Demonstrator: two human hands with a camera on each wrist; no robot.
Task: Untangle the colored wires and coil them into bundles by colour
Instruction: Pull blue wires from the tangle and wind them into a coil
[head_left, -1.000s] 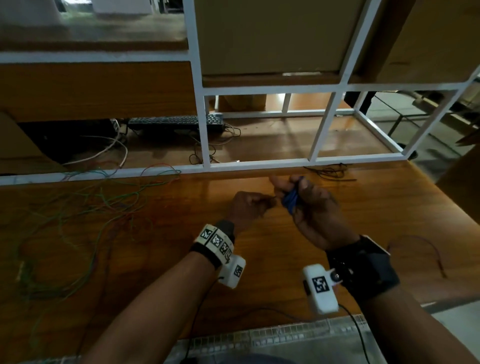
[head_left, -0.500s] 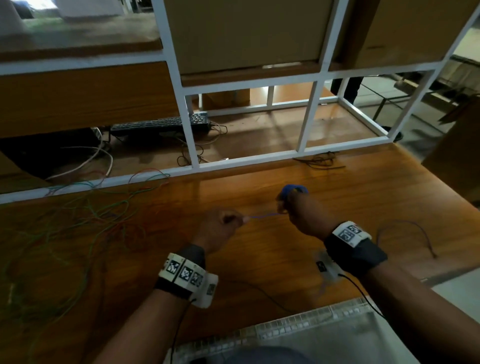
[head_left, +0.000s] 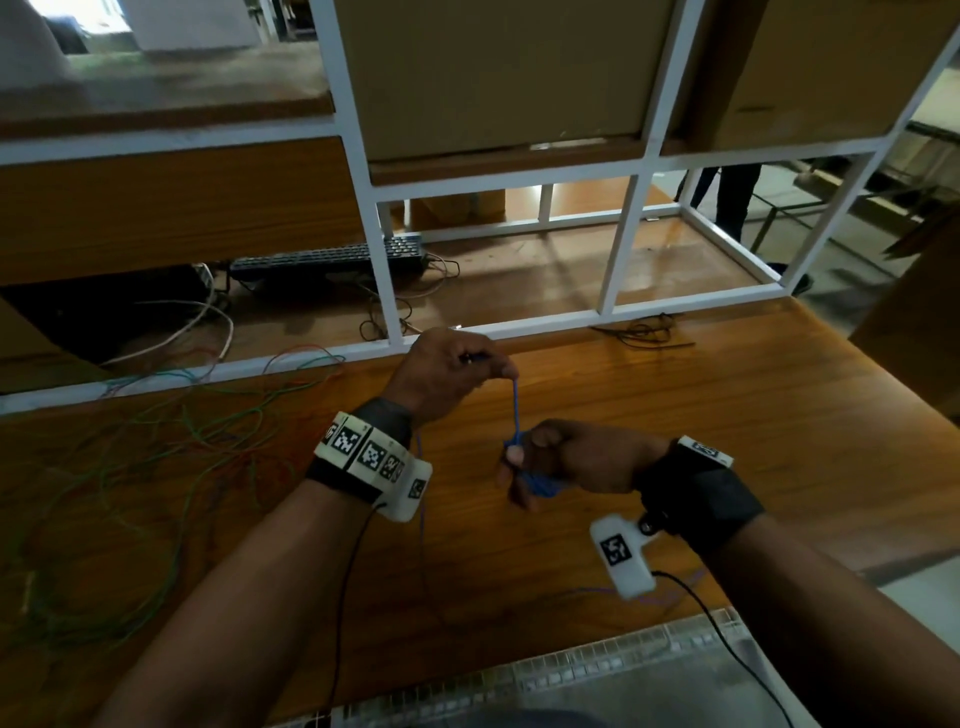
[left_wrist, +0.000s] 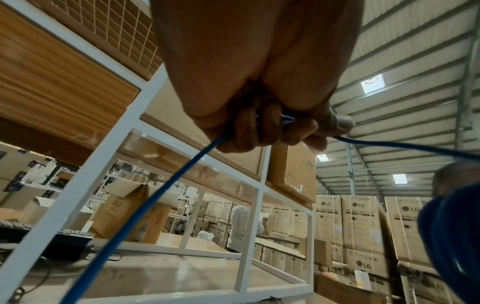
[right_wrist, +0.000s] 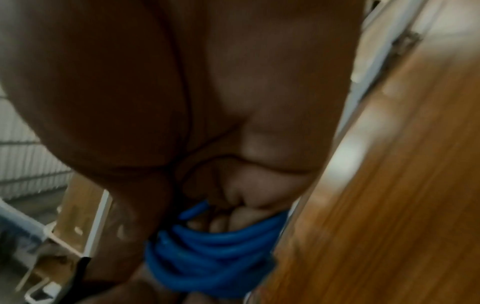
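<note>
A: Why was the left hand (head_left: 447, 376) raised, mid-frame?
B: It pinched the blue wire (head_left: 517, 410) taut, feeding the coil (head_left: 537, 483) the right hand (head_left: 571, 460) gripped below it.

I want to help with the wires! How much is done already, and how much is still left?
Nothing looks finished yet. In hand: the right hand holds a blue coil wrapped round its fingers, while the left hand pulls the blue wire taut to feed it. Some blue wire still trails loose below the left hand. Left: the green and red tangle on the table, untouched, plus a dark wire clump by the frame.
</note>
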